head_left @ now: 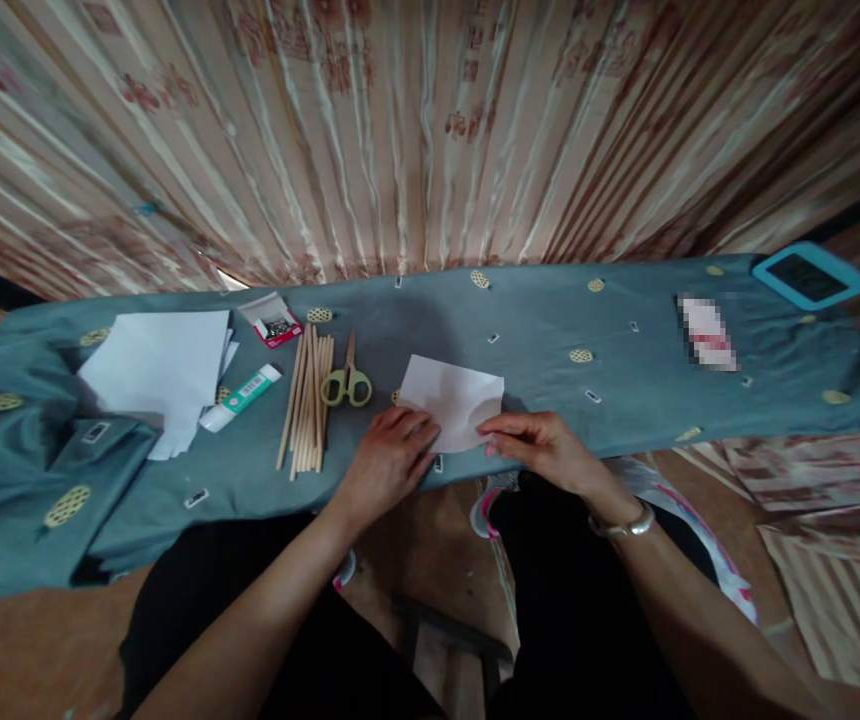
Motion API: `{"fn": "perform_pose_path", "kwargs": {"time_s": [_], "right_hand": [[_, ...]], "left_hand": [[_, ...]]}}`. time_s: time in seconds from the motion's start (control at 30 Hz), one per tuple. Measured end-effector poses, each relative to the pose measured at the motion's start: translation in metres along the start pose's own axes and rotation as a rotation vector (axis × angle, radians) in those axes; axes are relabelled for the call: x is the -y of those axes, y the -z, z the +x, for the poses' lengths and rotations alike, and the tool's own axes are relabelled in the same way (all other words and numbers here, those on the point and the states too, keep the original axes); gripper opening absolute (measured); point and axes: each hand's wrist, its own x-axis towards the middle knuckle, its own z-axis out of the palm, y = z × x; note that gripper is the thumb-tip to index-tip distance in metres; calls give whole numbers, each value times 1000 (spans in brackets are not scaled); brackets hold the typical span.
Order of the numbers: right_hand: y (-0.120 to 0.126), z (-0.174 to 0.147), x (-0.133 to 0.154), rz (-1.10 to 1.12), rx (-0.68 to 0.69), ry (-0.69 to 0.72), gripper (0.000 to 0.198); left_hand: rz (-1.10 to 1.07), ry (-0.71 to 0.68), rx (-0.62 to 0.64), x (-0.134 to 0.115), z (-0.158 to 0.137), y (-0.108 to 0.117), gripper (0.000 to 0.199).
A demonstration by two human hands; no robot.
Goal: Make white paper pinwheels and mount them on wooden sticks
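Observation:
A small white sheet of paper [454,395] lies near the front edge of the cloth-covered table, slightly turned. My left hand [394,452] holds its lower left corner, fingers bent together over the paper; the thumb is mostly hidden. At the lower right edge, my right hand [536,445] pinches the same sheet between thumb and fingertips. Just left of the paper are scissors [347,380] with green handles, blades pointing away from me. Beside them lies a bundle of several thin wooden sticks [308,405].
Farther left are a glue stick [242,397], a small open red-and-white box [272,322] of tiny dark items and a stack of white paper [164,360]. To the right lie a blurred pinkish item [707,335] and a blue-framed device [809,275]. A curtain [430,140] hangs behind the table.

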Motion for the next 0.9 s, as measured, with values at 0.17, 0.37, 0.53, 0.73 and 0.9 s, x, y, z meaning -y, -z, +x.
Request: {"fn": "perform_pose_path", "kwargs": {"time_s": [0.17, 0.37, 0.53, 0.73, 0.9], "right_hand": [[1, -2, 23, -391, -247, 240, 23], [-4, 27, 21, -328, -252, 321, 16], [-17, 70, 9, -291, -262, 259, 15], [-31, 104, 4, -412, -267, 247, 15], [-38, 110, -3, -447, -293, 215, 15]], "left_hand": [[-124, 8, -83, 4, 3, -3, 30], [-233, 117, -107, 7, 2, -3, 30], [-66, 94, -180, -6, -3, -2, 47], [70, -46, -4, -19, -12, -17, 54], [85, -15, 67, -16, -15, -21, 66]]}}
